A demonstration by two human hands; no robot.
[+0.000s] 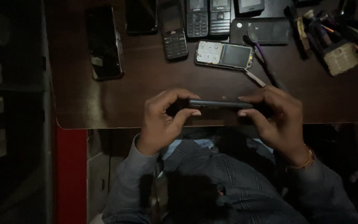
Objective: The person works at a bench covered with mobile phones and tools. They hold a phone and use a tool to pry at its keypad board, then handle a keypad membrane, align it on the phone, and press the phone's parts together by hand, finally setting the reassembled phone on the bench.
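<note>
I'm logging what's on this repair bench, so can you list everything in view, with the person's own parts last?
Slim phone: 1, dark grey, held edge-on between both hands over the table's near edge.
Opened keypad phone: 1, pale keypad and dark screen exposed, table centre.
Keypad phones: 3, black, back centre row.
Smartphones: 2, black, back left; the far one is cut off by the frame.
Flat dark device: 1, black, back right, with a small light-screened one behind it.
Tweezers: 1, metal, right of opened phone.
Tool holder: 1, with tools, far right.
Table: 1, dark brown.
Left hand: pinches the phone's left end.
Right hand: pinches its right end.
</note>
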